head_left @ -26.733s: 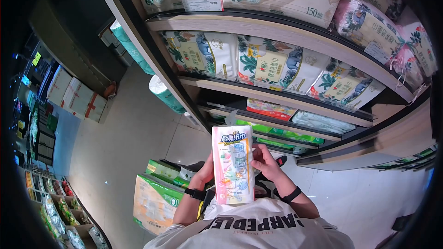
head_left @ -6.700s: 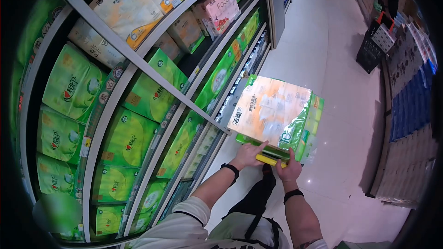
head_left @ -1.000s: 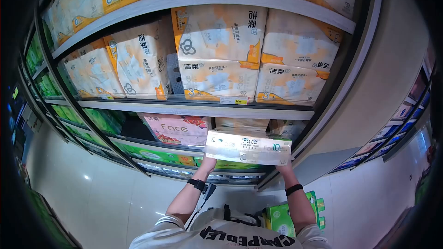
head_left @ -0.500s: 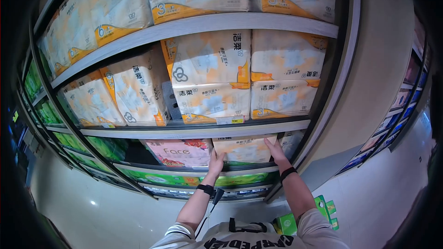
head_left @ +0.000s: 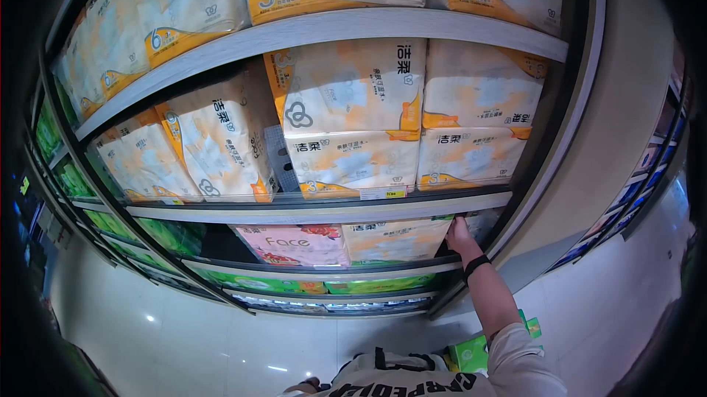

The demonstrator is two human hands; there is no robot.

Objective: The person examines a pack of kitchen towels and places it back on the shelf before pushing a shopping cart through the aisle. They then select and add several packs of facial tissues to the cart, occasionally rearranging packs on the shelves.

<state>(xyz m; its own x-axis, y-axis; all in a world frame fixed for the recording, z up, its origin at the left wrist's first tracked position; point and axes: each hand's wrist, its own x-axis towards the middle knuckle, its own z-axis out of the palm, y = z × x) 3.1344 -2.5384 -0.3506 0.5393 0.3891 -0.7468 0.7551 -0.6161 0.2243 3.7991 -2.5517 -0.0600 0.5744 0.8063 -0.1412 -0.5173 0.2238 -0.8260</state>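
Note:
My right hand (head_left: 458,236) reaches in at the right side of a cream tissue pack (head_left: 398,241) on the lower shelf. Its fingers go into the shadow beside the pack, so their grip is hidden. Left of that pack stands a pink "Face" pack (head_left: 291,244). Low in the picture, against the shirt, my left hand (head_left: 313,382) shows only as a small dark part, its fingers not readable.
Larger cream and orange packs (head_left: 353,88) fill the shelves above. Green packs (head_left: 258,281) lie on the shelf below. A beige pillar (head_left: 615,102) rises at the right. A green box (head_left: 471,354) is on the floor near my right arm.
My left hand has left the cream pack and dropped down to my body. My right hand has shifted from the pack's front to its right side. The view has moved slightly.

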